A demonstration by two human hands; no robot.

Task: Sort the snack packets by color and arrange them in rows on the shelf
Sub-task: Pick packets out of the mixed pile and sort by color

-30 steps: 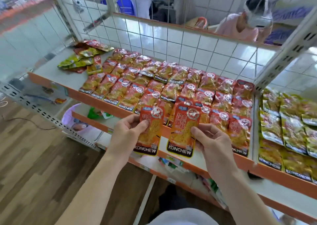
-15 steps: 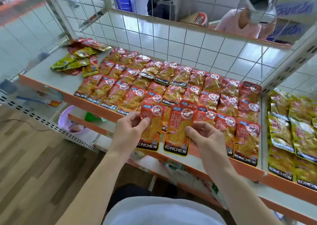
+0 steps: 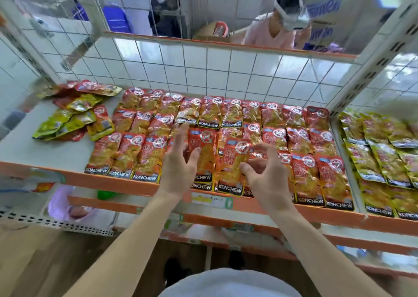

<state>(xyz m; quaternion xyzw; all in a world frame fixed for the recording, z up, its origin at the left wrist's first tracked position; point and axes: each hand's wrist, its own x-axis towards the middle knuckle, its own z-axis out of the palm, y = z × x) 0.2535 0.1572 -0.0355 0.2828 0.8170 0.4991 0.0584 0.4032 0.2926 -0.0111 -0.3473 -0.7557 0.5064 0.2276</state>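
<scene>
Red snack packets (image 3: pixel 267 120) lie in rows across the white shelf (image 3: pixel 34 145). Two more red packets lie side by side in the front row, over the shelf's orange lip. My left hand (image 3: pixel 178 163) is at the left one (image 3: pixel 204 151), fingers straight and thumb at its left edge. My right hand (image 3: pixel 267 174) hovers at the right one (image 3: pixel 233 161), fingers loosely curled and spread, thumb touching its right edge. Neither hand grips a packet. A mixed heap of green and red packets (image 3: pixel 72 113) sits at the shelf's back left.
Green-yellow packets (image 3: pixel 384 151) fill the neighbouring shelf on the right, past a white upright (image 3: pixel 371 70). A wire grid (image 3: pixel 226 70) backs the shelf. Bare shelf surface lies front left. A person (image 3: pixel 278 29) stands behind the grid. Lower shelves (image 3: pixel 294 233) run beneath.
Both hands carried their red packets forward onto the front row and let go. The fingers have opened and the packets now rest on the shelf.
</scene>
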